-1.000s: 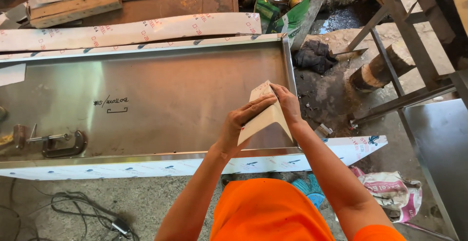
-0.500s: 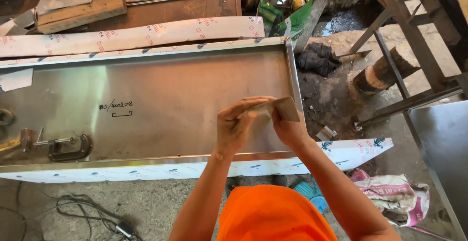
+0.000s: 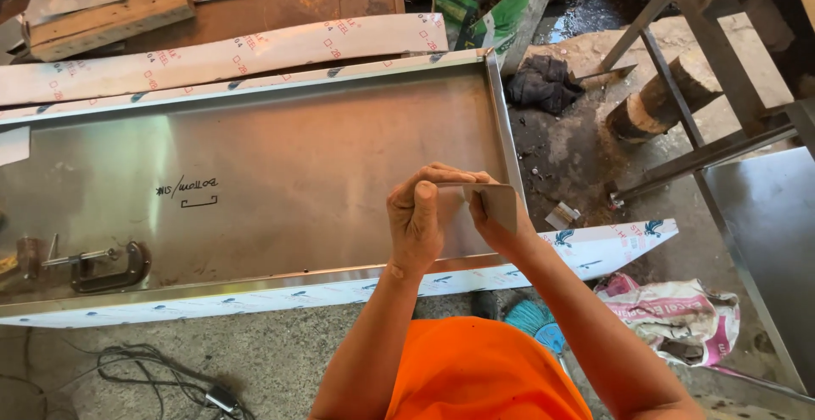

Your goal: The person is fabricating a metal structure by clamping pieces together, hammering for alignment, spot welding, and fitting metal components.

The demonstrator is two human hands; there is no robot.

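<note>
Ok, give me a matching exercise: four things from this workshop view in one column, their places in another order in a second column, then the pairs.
Things:
1. clamp
2. dark rag
3. wood block
4. folded sheet

Places:
A. on the ground past the right end of the metal tray
B. held between the left hand and right hand
C. at the tray's near-left edge
D. top left, on the brown surface behind the tray

Pairs: 1-C, 2-A, 3-D, 4-B
</note>
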